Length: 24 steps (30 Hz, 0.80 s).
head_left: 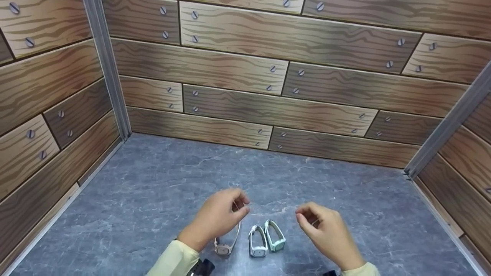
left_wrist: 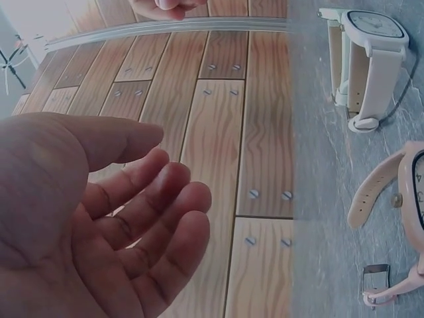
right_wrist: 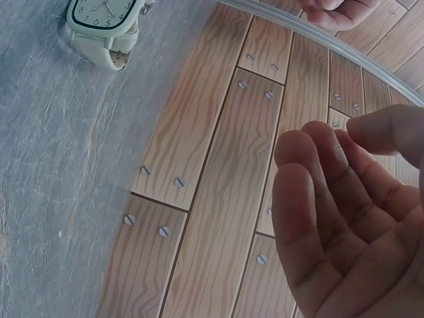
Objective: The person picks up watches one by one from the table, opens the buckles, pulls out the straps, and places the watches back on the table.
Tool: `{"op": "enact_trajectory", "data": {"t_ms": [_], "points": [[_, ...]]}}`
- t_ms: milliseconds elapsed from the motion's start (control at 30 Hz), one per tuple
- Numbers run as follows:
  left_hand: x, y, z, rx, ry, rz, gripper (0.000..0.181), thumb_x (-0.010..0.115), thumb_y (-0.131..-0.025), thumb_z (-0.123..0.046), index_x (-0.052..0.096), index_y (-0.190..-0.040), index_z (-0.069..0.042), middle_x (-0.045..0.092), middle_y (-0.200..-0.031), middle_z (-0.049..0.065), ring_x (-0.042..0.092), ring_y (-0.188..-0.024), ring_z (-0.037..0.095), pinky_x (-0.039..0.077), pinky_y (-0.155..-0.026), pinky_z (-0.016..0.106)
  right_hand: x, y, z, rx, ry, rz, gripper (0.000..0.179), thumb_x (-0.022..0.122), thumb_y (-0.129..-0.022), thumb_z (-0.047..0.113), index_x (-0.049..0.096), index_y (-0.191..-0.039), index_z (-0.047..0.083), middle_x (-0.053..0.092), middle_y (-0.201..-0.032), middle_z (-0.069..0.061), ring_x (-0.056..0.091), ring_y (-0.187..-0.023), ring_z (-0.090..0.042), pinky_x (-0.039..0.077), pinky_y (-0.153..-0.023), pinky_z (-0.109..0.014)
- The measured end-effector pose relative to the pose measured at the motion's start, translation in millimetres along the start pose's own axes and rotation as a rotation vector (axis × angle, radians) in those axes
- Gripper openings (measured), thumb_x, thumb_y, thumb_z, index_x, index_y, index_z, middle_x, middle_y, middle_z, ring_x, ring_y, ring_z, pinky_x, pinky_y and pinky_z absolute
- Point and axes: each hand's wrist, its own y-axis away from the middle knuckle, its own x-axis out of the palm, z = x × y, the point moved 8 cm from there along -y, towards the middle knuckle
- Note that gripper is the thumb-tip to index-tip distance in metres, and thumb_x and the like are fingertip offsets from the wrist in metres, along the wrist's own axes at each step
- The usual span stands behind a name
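Note:
Three wristwatches stand in a row on the table. On the left is a pink watch (head_left: 223, 250), whose strap ends lie apart in the left wrist view, the buckle (left_wrist: 376, 278) loose. A white watch (head_left: 259, 252) with its strap closed in a loop is in the middle. Touching or close beside it is a mint green watch (head_left: 277, 245), also looped. My left hand (head_left: 218, 214) hovers above the pink watch, fingers loosely curled around nothing, hiding part of its strap. To the right of the green watch, my right hand (head_left: 326, 230) hangs in the air, loosely curled and holding nothing.
The blue-grey marbled tabletop (head_left: 184, 172) is enclosed by wood-patterned walls (head_left: 230, 69) at the back and both sides. Metal corner posts (head_left: 109, 73) join the walls. Dark devices (head_left: 203, 267) are worn at both wrists, below pale yellow sleeves (head_left: 172, 260).

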Motion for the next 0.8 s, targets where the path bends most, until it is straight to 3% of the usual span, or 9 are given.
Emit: {"op": "enact_trajectory", "data": {"t_ms": [367, 667, 800], "points": [[1.8, -0.6, 2.3, -0.017, -0.039, 0.003, 0.009, 0.072, -0.096, -0.021, 0.069, -0.103, -0.017, 0.066, -0.089, -0.010, 0.060, -0.079, 0.005, 0.054, -0.075, 0.028, -0.2, 0.7, 2.2, -0.020, -0.005, -0.003, 0.020, 0.074, -0.095, 0.005, 0.072, -0.089, 0.024, 0.065, -0.076, 0.018, 0.064, -0.070, -0.003, 0.056, -0.064, -0.024], [0.3, 0.7, 0.9, -0.029, -0.077, -0.014, 0.018, 0.072, -0.097, -0.026, 0.070, -0.112, -0.015, 0.063, -0.110, 0.000, 0.063, -0.105, 0.021, 0.054, -0.090, 0.043, -0.5, -0.2, 3.6, -0.025, 0.000, -0.007, 0.019, 0.075, -0.094, 0.005, 0.072, -0.088, 0.023, 0.065, -0.076, 0.018, 0.063, -0.069, -0.003, 0.056, -0.064, -0.024], [9.0, 4.9, 3.3, -0.051, -0.086, 0.021, 0.025, 0.073, -0.095, -0.029, 0.070, -0.116, -0.014, 0.065, -0.111, 0.000, 0.063, -0.104, 0.021, 0.054, -0.091, 0.044, 4.1, -0.2, 1.4, -0.002, -0.005, 0.023, 0.018, 0.074, -0.095, 0.006, 0.073, -0.090, 0.023, 0.066, -0.077, 0.017, 0.063, -0.070, -0.002, 0.056, -0.064, -0.024]]}}
